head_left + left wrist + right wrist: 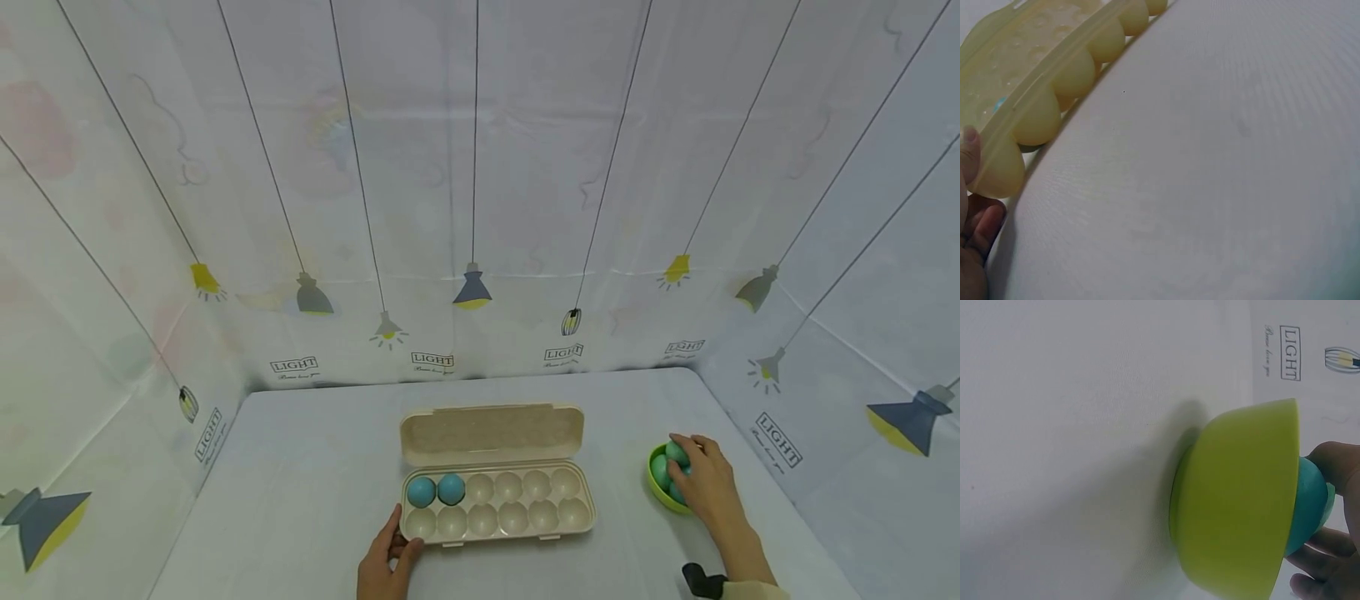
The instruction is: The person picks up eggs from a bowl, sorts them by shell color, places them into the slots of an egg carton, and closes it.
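Observation:
A beige egg carton (512, 518) lies with its lid folded back; two blue eggs (437, 491) sit in the left cups of its far row. At the near left corner, my left hand (384, 560) grips the carton, thumb over the rim and fingers beneath, as the left wrist view shows on the carton's edge (1038, 119). To the right, a lime-green bowl (667, 501) holds several green and blue-green eggs (660, 472). My right hand (712, 487) reaches over that bowl and pinches the top green egg (677, 452) between thumb and fingers. In the right wrist view, the bowl (1235, 500) hides the lower eggs.
A white cloth covers the table (322, 475). Curtains (525, 192) printed with hanging lamps stand behind it and along both sides. A black strap piece (703, 581) is on the right wrist, by the sleeve.

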{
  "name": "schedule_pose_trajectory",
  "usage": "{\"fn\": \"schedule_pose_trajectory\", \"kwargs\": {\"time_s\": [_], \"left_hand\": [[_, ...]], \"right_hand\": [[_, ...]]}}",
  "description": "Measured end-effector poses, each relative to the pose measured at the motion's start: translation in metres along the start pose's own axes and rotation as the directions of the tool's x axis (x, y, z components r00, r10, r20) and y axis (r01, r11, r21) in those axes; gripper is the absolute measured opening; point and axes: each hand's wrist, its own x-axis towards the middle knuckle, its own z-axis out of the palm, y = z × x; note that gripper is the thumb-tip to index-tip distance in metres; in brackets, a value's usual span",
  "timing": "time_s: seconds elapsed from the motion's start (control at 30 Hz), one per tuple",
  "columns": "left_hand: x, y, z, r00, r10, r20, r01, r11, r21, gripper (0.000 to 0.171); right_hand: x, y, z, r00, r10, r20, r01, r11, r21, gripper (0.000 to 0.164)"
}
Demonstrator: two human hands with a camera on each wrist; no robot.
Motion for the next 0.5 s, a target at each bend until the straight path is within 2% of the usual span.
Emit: {"fn": "schedule_pose_trajectory", "kwargs": {"time_s": [0.2, 0.4, 0.5], "left_hand": [[0.0, -0.003, 0.002, 0.999, 0.04, -0.022, -0.04, 0.999, 0.002, 0.066], [0.0, -0.006, 0.003, 0.998, 0.051, -0.03, -0.051, 0.998, -0.022, 0.066], [0.001, -0.006, 0.003, 0.998, 0.05, -0.028, -0.05, 0.998, -0.027, 0.067]], "right_hand": [[0.0, -0.003, -0.001, 0.999, 0.041, 0.009, -0.041, 0.999, 0.026, 0.045], [0.002, -0.017, -0.007, 0.993, -0.023, -0.117, 0.031, 0.997, 0.07, 0.044], [0.004, -0.03, -0.012, 0.987, -0.053, -0.155, 0.068, 0.993, 0.091, 0.044]]}}
